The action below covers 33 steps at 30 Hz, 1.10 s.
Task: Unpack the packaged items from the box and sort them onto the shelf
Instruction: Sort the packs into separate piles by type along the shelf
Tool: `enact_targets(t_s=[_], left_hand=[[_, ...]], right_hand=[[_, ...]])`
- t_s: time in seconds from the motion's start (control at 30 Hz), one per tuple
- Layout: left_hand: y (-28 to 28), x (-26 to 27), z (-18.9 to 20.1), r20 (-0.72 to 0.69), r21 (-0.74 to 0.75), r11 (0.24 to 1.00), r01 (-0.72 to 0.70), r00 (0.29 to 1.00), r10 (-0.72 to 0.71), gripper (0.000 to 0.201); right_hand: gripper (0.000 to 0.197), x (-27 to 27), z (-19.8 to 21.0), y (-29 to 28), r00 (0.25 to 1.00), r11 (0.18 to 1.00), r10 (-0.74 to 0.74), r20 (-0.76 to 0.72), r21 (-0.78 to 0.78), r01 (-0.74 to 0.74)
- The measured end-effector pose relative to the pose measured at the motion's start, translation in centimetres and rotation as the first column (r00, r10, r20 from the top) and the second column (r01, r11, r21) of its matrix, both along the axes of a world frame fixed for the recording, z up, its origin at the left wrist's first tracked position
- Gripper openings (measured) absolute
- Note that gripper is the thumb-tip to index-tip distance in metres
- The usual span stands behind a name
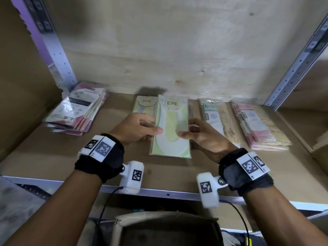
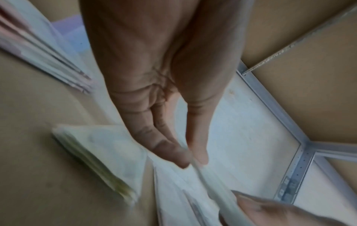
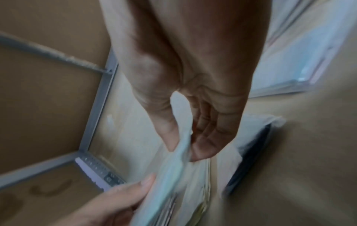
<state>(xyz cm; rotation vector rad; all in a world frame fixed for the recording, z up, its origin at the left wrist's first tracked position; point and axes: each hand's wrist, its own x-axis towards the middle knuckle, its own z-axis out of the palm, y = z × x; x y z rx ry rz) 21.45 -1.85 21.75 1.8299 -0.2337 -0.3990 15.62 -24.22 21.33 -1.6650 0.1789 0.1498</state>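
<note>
Shelf [image 1: 53,148]: four packet stacks; hands pinch green packet [image 1: 171,128] (ENE label).

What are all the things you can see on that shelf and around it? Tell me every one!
Green-and-white flat plastic packet with ENE label: one, held over the shelf middle by both hands.
Pale green packet pile: one, just left of the held packet, partly behind it.
Pink-and-white packet stack: one, shelf's left end.
Beige packets with teal label: one pile, right of the middle.
Pink-and-beige packet stack: one, shelf's right end.
Brown board shelf: one, under everything.
Grey metal uprights: two, left and right.
Left hand: pinches the packet's left edge.
Right hand: pinches its right edge.
</note>
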Motion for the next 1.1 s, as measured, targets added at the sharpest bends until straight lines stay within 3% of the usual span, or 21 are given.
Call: enact_targets(t_s=[0.13, 0.33, 0.47, 0.53, 0.83, 1.1], left_hand=[[0.7, 2.4, -0.5, 0.102, 0.095, 0.976, -0.197, 0.977, 0.187, 0.047], [2.4, 5.0, -1.1, 0.248, 0.217, 0.899, -0.379, 0.913, 0.325, 0.04], [3.3, 5.9, -1.2, 0.231, 0.187, 0.895, -0.404, 0.904, 0.359, 0.028], [3.6, 6.1, -1.5, 0.225, 0.186, 0.889, -0.418, 0.899, 0.376, 0.034], [3.5, 6.0, -2.1, 0.182, 0.254, 0.869, -0.424, 0.904, 0.388, 0.026], [2.9, 5.5, -2.5, 0.222, 0.342, 0.843, -0.416, 0.907, 0.357, 0.028]], right_hand=[[0.025, 3.6, 0.2, 2.5, 0.999, 0.972, 0.008, 0.05, -0.234, 0.004], [0.049, 9.2, -0.8, 6.7, 0.992, 0.919, -0.124, 0.004, -0.377, 0.116], [0.064, 10.9, -0.5, 8.2, 0.987, 0.837, -0.149, 0.053, -0.525, 0.155], [0.065, 11.5, -0.4, 8.8, 0.992, 0.826, -0.121, 0.036, -0.551, 0.12], [0.054, 11.9, -0.6, 9.8, 0.995, 0.714, -0.089, 0.034, -0.694, 0.087], [0.049, 11.7, -1.5, 9.9, 0.993, 0.691, -0.121, 0.012, -0.716, 0.093]])
